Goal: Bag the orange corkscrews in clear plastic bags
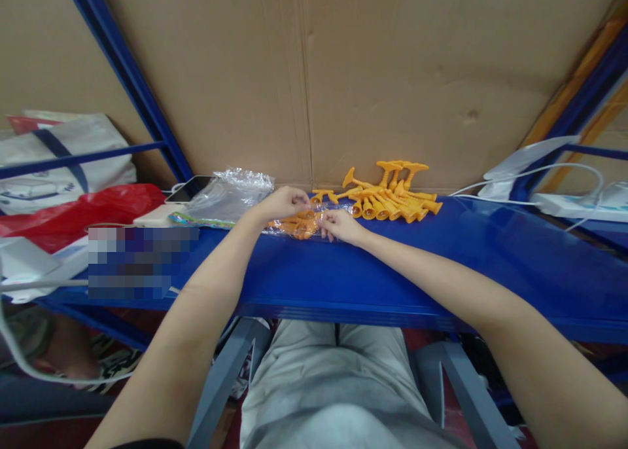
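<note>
Lap: pale grey trousers fill the bottom of the view, below the near edge of the worktop.
Left fingers: left hand is curled, its fingers pinched on the top edge of a clear plastic bag.
Right fingers: right hand lies knuckles-up, its fingers pressed down on the same bag at its right end; grasping it.
Bag in hand: thin, crinkled, see-through film with small orange plastic pieces inside, lying flat on the worktop between the two hands.
Loose pieces: a heap of orange plastic parts, glossy, each a flared cone with a slim stem and a T-shaped top, just beyond the right hand, against the back wall.
Bag stack: crumpled clear bags with a shiny wrinkled surface, left of the left hand.
Worktop: smooth, glossy blue sheet metal with a rounded front lip.
Backdrop: matte brown cardboard with a vertical crease, framed by blue metal struts.
Left side: red plastic bag and a white tote.
Right side: white cable and white power strip.
Arms: both bare forearms reach forward, converging at mid-worktop.
</note>
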The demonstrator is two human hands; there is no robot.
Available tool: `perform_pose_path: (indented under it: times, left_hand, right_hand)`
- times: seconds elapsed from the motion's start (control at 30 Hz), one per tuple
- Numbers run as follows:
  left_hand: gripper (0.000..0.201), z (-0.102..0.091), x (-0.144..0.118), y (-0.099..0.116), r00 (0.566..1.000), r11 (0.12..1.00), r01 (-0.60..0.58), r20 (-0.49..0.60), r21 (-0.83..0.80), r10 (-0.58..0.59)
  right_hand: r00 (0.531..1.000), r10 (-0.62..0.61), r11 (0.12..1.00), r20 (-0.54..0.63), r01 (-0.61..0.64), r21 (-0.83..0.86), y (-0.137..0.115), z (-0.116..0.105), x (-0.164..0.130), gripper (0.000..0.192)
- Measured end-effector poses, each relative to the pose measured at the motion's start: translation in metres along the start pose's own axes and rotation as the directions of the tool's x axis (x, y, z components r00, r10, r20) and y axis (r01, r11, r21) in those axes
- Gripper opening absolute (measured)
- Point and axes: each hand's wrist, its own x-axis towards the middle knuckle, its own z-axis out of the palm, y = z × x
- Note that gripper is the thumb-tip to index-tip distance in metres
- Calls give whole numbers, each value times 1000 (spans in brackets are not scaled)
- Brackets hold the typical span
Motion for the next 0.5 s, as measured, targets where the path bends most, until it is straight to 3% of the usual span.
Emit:
perform_pose_path:
  times: [0.3, 0.5]
  left_hand:
    - [11, 1, 1, -3, 1000, 1000, 17, -8, 6, -17]
    - [17, 5, 4, -15, 994, 998, 65, 91, 7, -65]
  right_hand:
    - [999, -21, 1000, -30, 21, 6, -1, 2, -3, 23]
    - [1000, -9, 1000, -25, 9, 23, 0, 2, -2, 21]
